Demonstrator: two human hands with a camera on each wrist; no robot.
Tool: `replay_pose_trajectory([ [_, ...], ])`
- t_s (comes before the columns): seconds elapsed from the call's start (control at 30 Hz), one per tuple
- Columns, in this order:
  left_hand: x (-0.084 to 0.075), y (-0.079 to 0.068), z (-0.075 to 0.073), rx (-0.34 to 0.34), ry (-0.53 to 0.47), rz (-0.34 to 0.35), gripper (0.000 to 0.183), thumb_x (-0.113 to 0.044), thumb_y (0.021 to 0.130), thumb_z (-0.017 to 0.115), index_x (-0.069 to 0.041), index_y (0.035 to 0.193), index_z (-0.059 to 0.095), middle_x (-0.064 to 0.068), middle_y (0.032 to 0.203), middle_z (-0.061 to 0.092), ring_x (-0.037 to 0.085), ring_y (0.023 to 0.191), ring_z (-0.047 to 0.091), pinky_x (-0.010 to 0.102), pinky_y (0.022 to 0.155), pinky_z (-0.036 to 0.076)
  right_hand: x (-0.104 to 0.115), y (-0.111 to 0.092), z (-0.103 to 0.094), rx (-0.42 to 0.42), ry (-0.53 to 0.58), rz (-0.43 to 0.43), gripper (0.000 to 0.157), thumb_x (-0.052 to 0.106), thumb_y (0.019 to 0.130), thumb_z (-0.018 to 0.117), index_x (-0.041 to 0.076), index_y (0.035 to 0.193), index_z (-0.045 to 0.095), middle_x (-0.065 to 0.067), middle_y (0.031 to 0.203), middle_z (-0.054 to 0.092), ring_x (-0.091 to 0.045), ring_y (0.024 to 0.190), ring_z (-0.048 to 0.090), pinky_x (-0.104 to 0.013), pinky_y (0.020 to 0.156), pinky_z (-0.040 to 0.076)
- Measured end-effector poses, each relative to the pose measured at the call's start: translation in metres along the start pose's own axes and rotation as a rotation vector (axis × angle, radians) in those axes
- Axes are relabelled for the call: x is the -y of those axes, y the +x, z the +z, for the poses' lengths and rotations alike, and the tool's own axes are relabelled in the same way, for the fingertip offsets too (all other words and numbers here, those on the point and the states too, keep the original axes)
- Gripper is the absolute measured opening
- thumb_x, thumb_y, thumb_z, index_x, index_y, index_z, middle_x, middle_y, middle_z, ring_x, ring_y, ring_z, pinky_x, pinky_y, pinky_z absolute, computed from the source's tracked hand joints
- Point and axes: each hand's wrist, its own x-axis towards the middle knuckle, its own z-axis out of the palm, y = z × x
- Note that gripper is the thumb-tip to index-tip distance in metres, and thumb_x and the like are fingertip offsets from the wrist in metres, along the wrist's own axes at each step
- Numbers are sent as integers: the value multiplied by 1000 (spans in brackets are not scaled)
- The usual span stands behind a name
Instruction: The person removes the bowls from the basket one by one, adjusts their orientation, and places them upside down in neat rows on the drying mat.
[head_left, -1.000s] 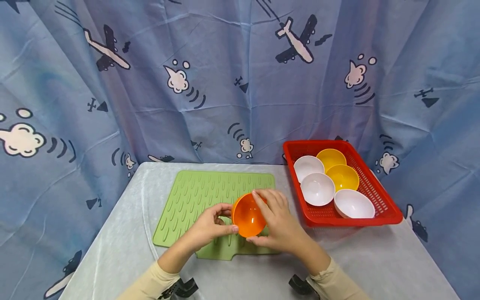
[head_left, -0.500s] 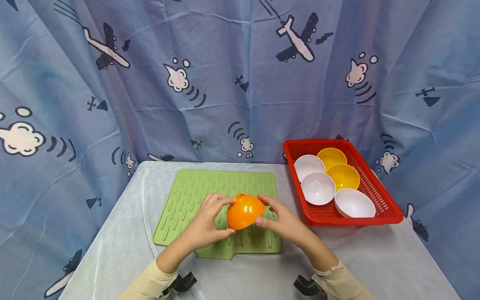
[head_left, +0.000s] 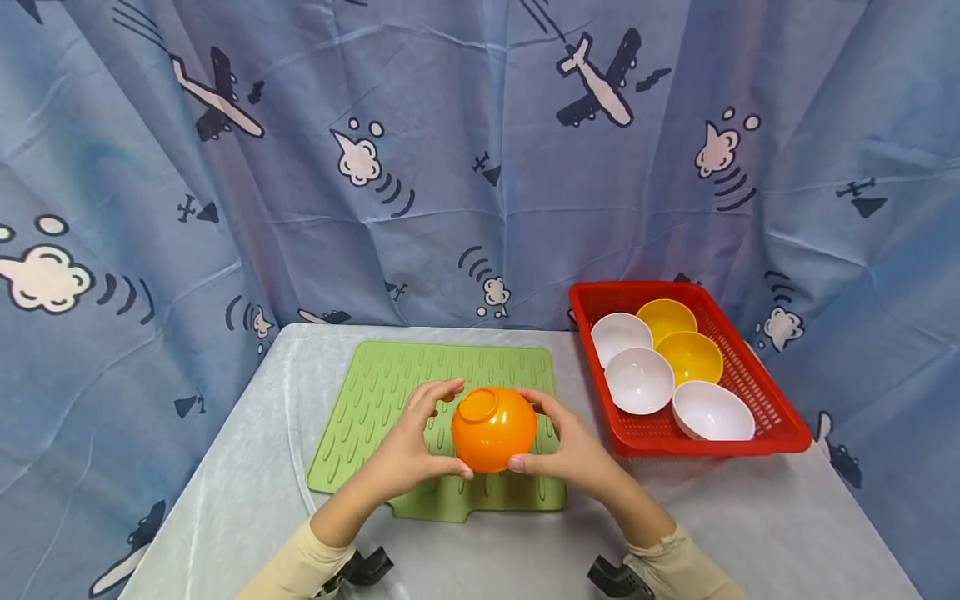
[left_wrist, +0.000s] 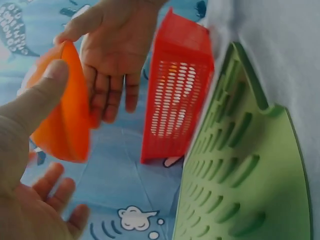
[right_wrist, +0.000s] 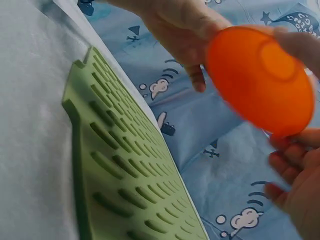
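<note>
An orange bowl [head_left: 495,433] is held up over the green ridged mat [head_left: 450,367], its ringed base turned upward and toward the head camera. My right hand [head_left: 573,446] grips it from the right side, thumb low and fingers at the far edge; the right wrist view has the bowl [right_wrist: 255,80] between that thumb and the fingers. On the other side, my left hand [head_left: 408,442] is spread, its fingers apart from the wall. In the left wrist view the left thumb [left_wrist: 45,92] overlaps the bowl. The bowl's inside is hidden in the head view.
To the right stands a red slotted basket [head_left: 750,367] with several white bowls [head_left: 639,381] and two yellow bowls [head_left: 690,357] inside. A blue patterned curtain [head_left: 420,208] hangs behind the white-covered table [head_left: 247,467].
The orange bowl has turned from its inside facing the camera to its base facing the camera. The left fingers have come away from it, while the right hand keeps its grip.
</note>
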Motion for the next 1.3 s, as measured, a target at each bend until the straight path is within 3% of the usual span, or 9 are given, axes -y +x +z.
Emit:
replay_pose_trajectory([
  [0.17,0,0,-6,3,-131,-103,102,-22,64,99,-20,151,46,-2,142,55,23,129,50,39,100,45,-5,1,7,-14,91,-123,85,22,78,88,24,152,46,-1,142,54,-28,133,46,-73,112,28],
  [0.27,1,2,-10,18,-136,-129,95,-28,66,98,-22,148,51,-3,138,57,20,128,52,38,100,46,-7,3,10,-21,98,-130,85,20,79,87,21,152,45,-3,145,52,-29,135,45,-73,113,27],
  [0.4,7,3,-17,31,-103,-139,91,-31,68,97,-25,147,52,-5,137,58,16,127,52,41,101,46,-3,7,15,-49,21,-93,89,28,78,89,20,154,43,-3,153,46,-33,140,43,-75,111,26],
  [0.53,16,5,-34,28,-78,-154,91,-29,68,97,-24,147,52,-4,136,58,17,125,53,40,100,45,6,20,28,-74,-32,-90,96,32,77,91,19,157,39,-4,155,45,-34,140,44,-72,111,30],
  [0.7,27,14,-67,32,-66,-152,90,-24,69,97,-18,147,52,2,138,59,21,125,52,41,98,44,16,52,42,-85,-51,-94,94,32,73,94,25,153,45,-3,152,48,-32,141,42,-67,112,33],
  [0.83,45,22,-93,41,-32,-155,86,-21,72,95,-16,147,52,6,139,59,25,125,52,42,97,43,19,84,54,-62,-89,-63,92,35,72,95,25,151,49,-3,152,46,-32,143,41,-67,113,32],
  [0.97,69,26,-115,52,13,-190,83,-23,76,93,-15,148,52,8,137,60,31,125,51,50,98,42,16,116,70,-31,-121,-27,95,37,73,94,19,153,47,-5,154,44,-31,144,40,-66,114,33],
  [1.07,89,30,-126,54,40,-229,82,-25,78,91,-14,149,51,9,136,60,34,126,50,53,99,41,12,140,82,-16,-130,-3,96,36,75,93,14,155,45,-7,156,44,-30,146,39,-63,115,33],
  [1.3,134,38,-147,73,68,-325,82,-30,81,89,-14,150,49,11,141,57,36,131,48,57,102,39,-4,186,109,12,-203,15,90,35,77,91,14,153,47,-8,152,49,-30,143,38,-57,116,33],
])
